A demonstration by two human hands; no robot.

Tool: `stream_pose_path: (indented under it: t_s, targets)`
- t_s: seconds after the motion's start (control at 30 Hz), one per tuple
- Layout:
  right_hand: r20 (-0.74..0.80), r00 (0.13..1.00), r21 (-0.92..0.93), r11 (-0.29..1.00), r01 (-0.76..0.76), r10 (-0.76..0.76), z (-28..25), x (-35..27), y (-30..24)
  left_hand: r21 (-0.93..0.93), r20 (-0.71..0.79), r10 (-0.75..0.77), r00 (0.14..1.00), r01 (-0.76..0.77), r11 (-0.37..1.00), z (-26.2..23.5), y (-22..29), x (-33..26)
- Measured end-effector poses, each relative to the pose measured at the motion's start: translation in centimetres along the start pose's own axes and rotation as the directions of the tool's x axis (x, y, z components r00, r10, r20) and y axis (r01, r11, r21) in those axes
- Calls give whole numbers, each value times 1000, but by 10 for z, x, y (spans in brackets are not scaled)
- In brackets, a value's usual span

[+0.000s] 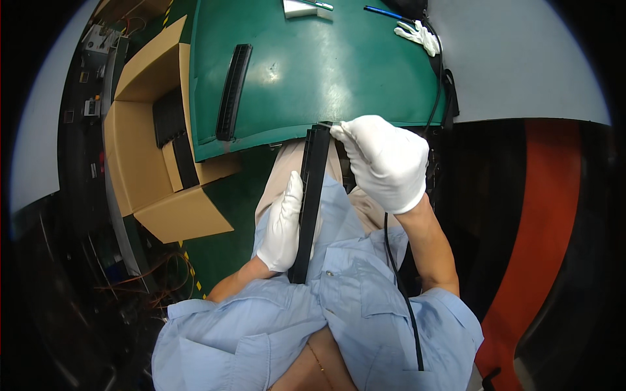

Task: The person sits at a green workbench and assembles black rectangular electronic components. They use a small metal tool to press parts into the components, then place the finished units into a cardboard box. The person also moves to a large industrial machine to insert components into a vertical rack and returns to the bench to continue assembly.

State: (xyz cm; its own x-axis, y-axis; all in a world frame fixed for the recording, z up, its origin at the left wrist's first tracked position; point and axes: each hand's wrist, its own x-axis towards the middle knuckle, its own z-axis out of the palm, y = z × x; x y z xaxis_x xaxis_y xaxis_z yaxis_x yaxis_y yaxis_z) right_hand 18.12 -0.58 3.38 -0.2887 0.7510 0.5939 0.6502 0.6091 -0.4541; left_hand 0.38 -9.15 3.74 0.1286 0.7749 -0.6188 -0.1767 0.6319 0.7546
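A long black plastic strip (pixel 312 189) stands nearly upright in front of my chest, its top end at the near edge of the green table (pixel 339 72). My left hand (pixel 282 228), in a white glove, grips the strip along its lower left side. My right hand (pixel 385 161), also gloved in white, pinches the strip's top end with its fingertips. A second black strip (pixel 233 91) of the same kind lies on the left part of the table.
An open cardboard box (pixel 147 150) holding more black strips stands on the floor to my left. At the table's far edge lie a spare white glove (pixel 420 36), a blue pen (pixel 385 12) and a small white box (pixel 305 8). A black cable (pixel 438 85) hangs down on the right.
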Motion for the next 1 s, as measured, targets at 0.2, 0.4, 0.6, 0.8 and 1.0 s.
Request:
stream_pose_path:
  t_s: [0.2,0.4,0.6,0.8,1.0]
  targets:
    - [341,682,562,441,-700,647,0,5,8,287,3,272,962,-262,922,-27,-32,25]
    - [550,682,517,445,-731,482,1,15,-18,389,185,605,774,-623,678,-27,-13,73]
    - [578,719,366,665,-651,386,-12,2,-39,123,-25,502,864,-496,860,-14,11,64]
    - [304,953,290,951,-103,10,-1,-17,-11,102,-35,459,888,-454,885,-6,9,53]
    - [361,901,173,967,187,-239,-16,-26,-9,146,9,426,905,-422,895,-6,5,56]
